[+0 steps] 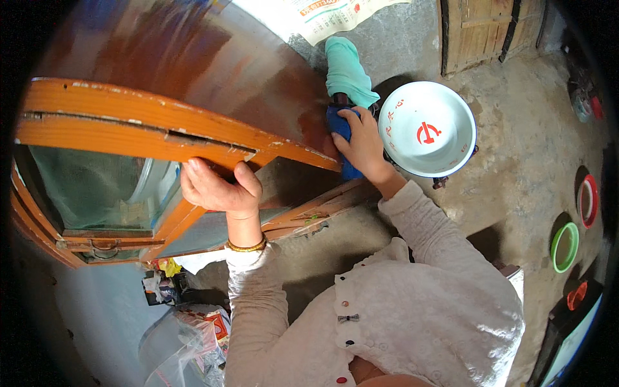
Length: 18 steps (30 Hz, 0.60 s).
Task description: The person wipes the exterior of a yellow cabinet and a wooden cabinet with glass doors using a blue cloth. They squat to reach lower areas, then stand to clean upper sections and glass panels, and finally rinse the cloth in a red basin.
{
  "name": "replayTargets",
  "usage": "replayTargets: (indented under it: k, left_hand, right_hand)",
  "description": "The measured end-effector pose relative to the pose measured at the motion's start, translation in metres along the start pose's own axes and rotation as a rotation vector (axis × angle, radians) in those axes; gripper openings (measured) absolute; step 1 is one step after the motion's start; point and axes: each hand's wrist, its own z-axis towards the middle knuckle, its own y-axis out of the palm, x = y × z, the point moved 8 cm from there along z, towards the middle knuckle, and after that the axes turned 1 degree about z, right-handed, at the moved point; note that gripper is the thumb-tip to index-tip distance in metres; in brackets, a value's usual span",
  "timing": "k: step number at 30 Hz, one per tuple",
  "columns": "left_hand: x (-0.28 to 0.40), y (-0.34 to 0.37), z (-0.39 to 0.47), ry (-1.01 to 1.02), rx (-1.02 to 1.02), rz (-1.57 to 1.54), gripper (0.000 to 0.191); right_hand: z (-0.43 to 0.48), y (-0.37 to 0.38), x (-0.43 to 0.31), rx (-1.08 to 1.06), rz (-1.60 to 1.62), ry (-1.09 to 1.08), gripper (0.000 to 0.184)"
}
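Observation:
My left hand (220,186) rests on the orange-brown wooden frame (140,109) of a glazed cabinet door, its fingers curled at the frame's edge beside a narrow slot. My right hand (360,138) presses a blue cloth (349,164) against the end of the wooden furniture, near the corner of the frame. Just above the blue cloth hangs or lies a turquoise cloth (346,67). To the right of my right hand, a white enamel basin (437,150) with red markings stands on a dark stand. Glass panes (101,188) fill the door below my left hand.
A wooden plank door (476,34) stands at the top right. Green (564,247) and red (587,201) round containers are on the concrete floor at the right. Plastic bags with packages (193,338) lie at the lower left, near a dark box (158,289). Printed paper (329,17) hangs at the top.

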Motion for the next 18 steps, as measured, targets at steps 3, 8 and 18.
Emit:
replayTargets:
  k: [3,8,18]
  left_hand:
    - [0.002,0.004,0.003,0.001,-0.005,-0.031,0.063]
    - [-0.003,0.001,-0.003,-0.013,-0.011,-0.009,0.064]
    - [-0.006,-0.006,0.003,-0.061,-0.021,-0.012,0.053]
  right_hand:
    - [0.008,0.001,0.0,-0.165,-0.077,-0.011,0.042]
    - [0.018,-0.009,-0.006,-0.342,-0.004,-0.029,0.034]
    - [0.005,0.05,-0.018,-0.322,0.717,0.203,0.047]
